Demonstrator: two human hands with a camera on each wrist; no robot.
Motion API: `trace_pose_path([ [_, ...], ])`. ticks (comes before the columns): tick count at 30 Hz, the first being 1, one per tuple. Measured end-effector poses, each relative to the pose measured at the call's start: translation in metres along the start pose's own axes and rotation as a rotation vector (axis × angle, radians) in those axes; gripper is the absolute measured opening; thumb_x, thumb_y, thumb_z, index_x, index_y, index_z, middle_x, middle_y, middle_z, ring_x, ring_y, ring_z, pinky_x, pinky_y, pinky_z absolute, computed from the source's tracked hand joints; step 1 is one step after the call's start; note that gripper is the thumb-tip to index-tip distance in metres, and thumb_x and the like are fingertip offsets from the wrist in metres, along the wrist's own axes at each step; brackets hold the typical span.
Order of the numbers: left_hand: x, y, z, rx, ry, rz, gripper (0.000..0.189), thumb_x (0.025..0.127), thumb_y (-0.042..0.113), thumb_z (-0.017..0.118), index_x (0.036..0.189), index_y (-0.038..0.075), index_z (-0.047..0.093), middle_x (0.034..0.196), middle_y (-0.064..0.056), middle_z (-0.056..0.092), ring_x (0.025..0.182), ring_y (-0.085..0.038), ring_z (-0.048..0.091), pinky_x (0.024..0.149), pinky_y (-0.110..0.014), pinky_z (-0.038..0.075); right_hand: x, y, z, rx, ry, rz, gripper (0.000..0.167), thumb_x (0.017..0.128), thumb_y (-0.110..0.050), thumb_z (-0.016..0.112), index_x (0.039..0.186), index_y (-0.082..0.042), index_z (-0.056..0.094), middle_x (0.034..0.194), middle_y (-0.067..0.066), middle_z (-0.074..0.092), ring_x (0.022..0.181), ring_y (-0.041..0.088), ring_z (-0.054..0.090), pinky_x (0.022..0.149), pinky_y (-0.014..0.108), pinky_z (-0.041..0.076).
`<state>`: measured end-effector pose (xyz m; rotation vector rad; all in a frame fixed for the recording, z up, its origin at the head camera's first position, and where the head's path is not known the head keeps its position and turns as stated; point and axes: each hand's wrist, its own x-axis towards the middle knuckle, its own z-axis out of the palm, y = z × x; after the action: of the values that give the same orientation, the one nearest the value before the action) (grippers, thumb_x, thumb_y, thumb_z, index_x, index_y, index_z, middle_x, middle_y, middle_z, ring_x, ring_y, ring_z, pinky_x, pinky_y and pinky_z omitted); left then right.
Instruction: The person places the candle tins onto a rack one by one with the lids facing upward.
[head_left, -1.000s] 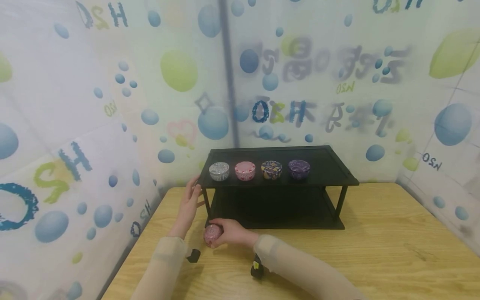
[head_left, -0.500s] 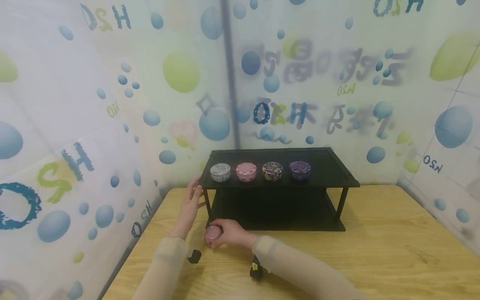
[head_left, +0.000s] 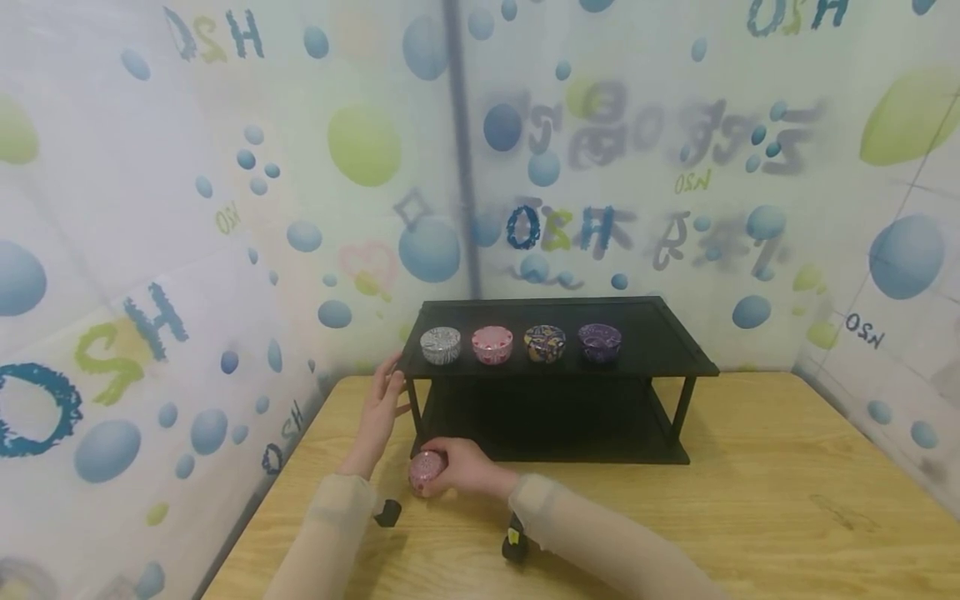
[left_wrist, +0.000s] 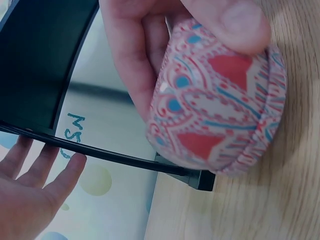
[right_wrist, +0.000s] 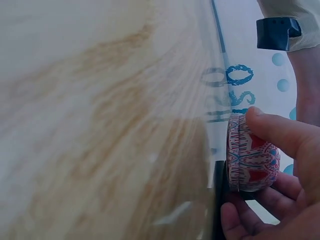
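Observation:
My right hand [head_left: 468,467] pinches a small round tin [head_left: 427,472] with a red, pink and blue pattern, low by the front left corner of the black two-tier rack [head_left: 547,417]. In the right wrist view the tin [right_wrist: 252,155] is held tilted, thumb on one side and fingers on the other. My left hand [head_left: 381,408] is at the rack's left side; in the left wrist view its fairly straight fingers [left_wrist: 67,175] touch a rack bar [left_wrist: 115,157]. On the top tier stand a white-and-grey tin [head_left: 440,345], a pink tin [head_left: 492,344], a dark floral tin [head_left: 544,343] and a purple tin [head_left: 599,342].
The rack stands on a wooden table [head_left: 787,492], near its back edge. Its lower tier lies in shade behind the front legs. A curtain [head_left: 360,208] printed with bubbles and letters closes off the back and sides. Black wrist cameras [head_left: 514,540] are worn on both arms.
Both hands and the tin stay in place. Only the head view has shifted very slightly.

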<state>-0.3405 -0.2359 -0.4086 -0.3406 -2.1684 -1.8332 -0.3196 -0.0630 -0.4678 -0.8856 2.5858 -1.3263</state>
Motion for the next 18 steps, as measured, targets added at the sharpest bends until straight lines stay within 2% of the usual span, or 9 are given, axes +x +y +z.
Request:
trace_pose_path([
  [8,0.000,0.002,0.001,0.002,-0.001,0.002,0.048,0.103,0.043,0.042,0.147,0.026,0.036,0.148,-0.015,0.034,0.126,-0.040,0.044,0.094,-0.061,0.044,-0.004,0.001,-0.007,0.025,-0.006,-0.005,0.058,0.065,-0.022,0.090,0.116,-0.008,0.067,0.102,-0.005,0.066,0.089,0.006,0.057,0.083,0.023,0.049],
  [18,0.000,0.002,-0.001,-0.016,-0.014,-0.003,0.049,0.104,0.039,0.041,0.149,0.023,0.033,0.150,-0.015,0.030,0.128,-0.042,0.041,0.096,-0.064,0.041,-0.011,-0.003,-0.022,-0.007,-0.025,-0.034,0.057,0.067,-0.023,0.088,0.118,-0.009,0.066,0.103,-0.008,0.066,0.090,0.004,0.057,0.082,0.022,0.049],
])
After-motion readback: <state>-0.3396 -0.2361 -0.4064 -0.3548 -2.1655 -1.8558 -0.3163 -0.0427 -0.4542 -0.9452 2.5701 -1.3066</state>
